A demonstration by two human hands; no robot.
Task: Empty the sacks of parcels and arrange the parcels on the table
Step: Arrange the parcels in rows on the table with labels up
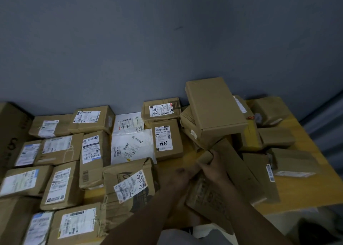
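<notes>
I am seeing the right hand [213,167] gripping a small brown parcel [205,156] above the tabletop [297,192], just before a leaning pile of boxes [215,111]. The left hand [179,176] is curling beside it; I cannot tell its grip. Labelled parcels [61,150] are lying in rows leftward.

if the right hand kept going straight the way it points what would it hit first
Probably the taped box under the big plain box, just past the small parcel that the right hand grips; depth is unclear, so hard to be sure.
</notes>
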